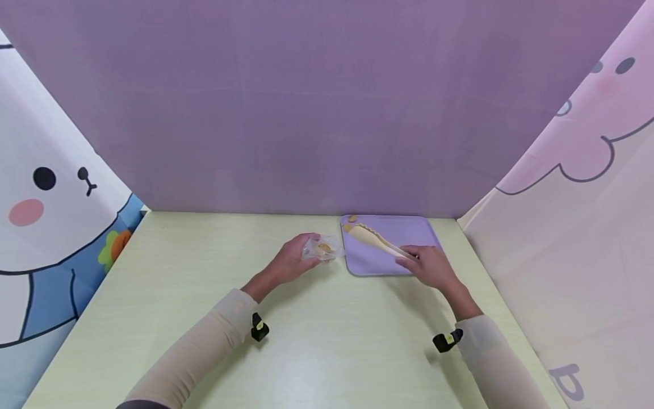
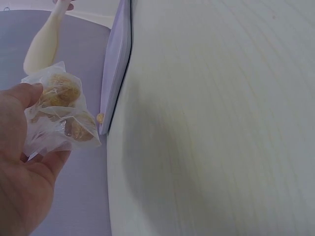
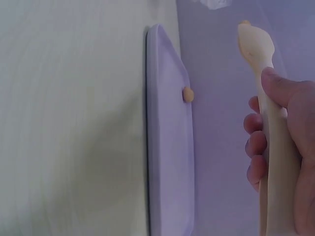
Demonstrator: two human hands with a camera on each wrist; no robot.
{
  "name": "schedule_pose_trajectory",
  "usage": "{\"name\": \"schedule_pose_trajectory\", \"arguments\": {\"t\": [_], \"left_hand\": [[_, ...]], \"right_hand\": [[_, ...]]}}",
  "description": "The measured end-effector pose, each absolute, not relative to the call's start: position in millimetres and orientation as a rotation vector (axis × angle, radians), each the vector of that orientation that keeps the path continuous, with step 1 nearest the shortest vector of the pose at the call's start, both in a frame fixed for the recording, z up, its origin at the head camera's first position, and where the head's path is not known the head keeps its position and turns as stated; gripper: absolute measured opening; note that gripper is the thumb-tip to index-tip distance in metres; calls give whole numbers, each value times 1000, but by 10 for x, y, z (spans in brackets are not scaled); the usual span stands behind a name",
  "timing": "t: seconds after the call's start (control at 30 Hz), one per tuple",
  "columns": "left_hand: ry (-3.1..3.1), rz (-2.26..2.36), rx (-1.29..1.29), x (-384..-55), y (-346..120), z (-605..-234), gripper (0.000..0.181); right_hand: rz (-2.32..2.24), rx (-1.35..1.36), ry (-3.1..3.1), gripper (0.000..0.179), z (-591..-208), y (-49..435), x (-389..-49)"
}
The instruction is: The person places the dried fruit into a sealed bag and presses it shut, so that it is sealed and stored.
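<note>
Filling the back of the view, a purple wall rises behind the counter; patterned cloths flank both sides. On the counter, toward the far right, lies the tray, purple, flat, close to the wall. Both arms reach it at this position, which probably explains why it sits between the two hands' work.

Tongs: pale, slanting over the tray with tips toward its left edge. Right hand grasps them by the handle, thumb on one side and fingers wrapped round the other; judged to be a squeezing hold, needed to keep the arms together.

Left hand pinches the bag between thumb and fingers, above the counter just left of the tray. Bag is clear and crinkled. Holding it by one side seems to leave the contents free and near the tips; whether its mouth stands open, cannot tell.

Pieces, smallest: tan, rounded. Several show through the bag. One piece is at the tongs' tips, apparently nipped there. Another piece rests on the tray at its far left corner.
</note>
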State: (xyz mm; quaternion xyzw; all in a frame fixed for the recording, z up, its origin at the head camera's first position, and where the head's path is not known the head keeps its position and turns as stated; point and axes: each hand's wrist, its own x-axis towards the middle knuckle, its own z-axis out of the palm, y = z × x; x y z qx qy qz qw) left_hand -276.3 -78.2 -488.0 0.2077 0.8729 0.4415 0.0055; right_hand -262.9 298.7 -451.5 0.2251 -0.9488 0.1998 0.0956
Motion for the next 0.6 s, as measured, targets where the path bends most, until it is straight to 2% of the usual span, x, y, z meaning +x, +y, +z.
{"name": "schedule_pose_trajectory", "arguments": {"t": [0.3,0.6], "left_hand": [[2724,1375,623,-2773,-765,-4878,60],[2726,1371,642,-2771,-751,-4883,60]], "right_hand": [[553,782,-2816,20,-4403,2900,-2618],[520,901,-2832,24,-4270,2775,-2625]]}}
